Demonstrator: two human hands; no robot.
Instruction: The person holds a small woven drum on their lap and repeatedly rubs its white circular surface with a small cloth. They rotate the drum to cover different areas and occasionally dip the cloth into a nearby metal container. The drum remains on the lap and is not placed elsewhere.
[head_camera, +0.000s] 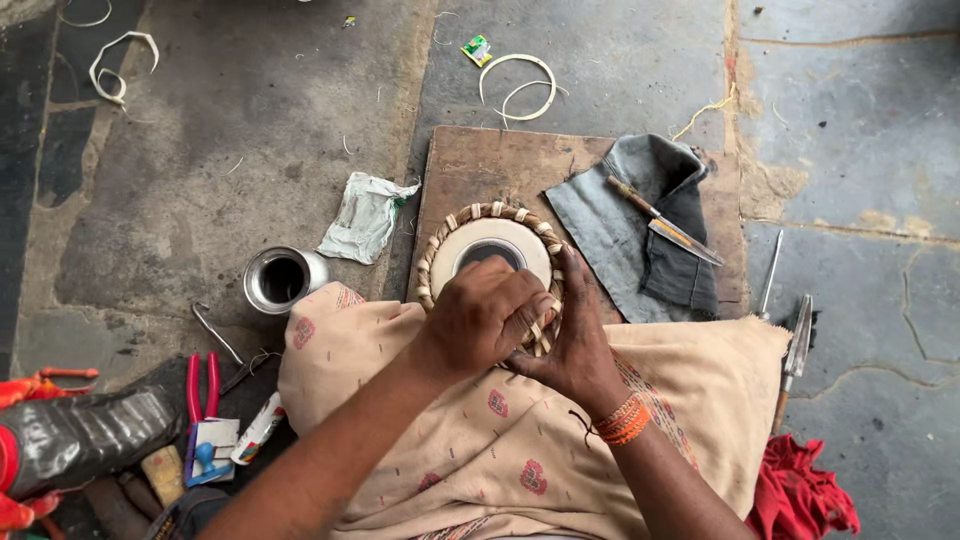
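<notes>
A small round drum head (490, 250), pale with a dark centre and a braided strap rim, rests against my knees above a wooden board (490, 165). My left hand (482, 318) lies over its near edge with fingers curled on the braiding. At the drum's right rim my right hand (575, 340), orange thread at the wrist, pinches the braided straps. Both hands touch each other on the near right rim and hide that part of it.
A grey cloth (640, 215) with a wooden-handled knife (660, 222) lies on the board's right. A steel cup (280, 280), crumpled paper (365, 215), red-handled pliers (200, 385), metal tools (795, 345), and cane loops (520, 85) sit on the stone floor.
</notes>
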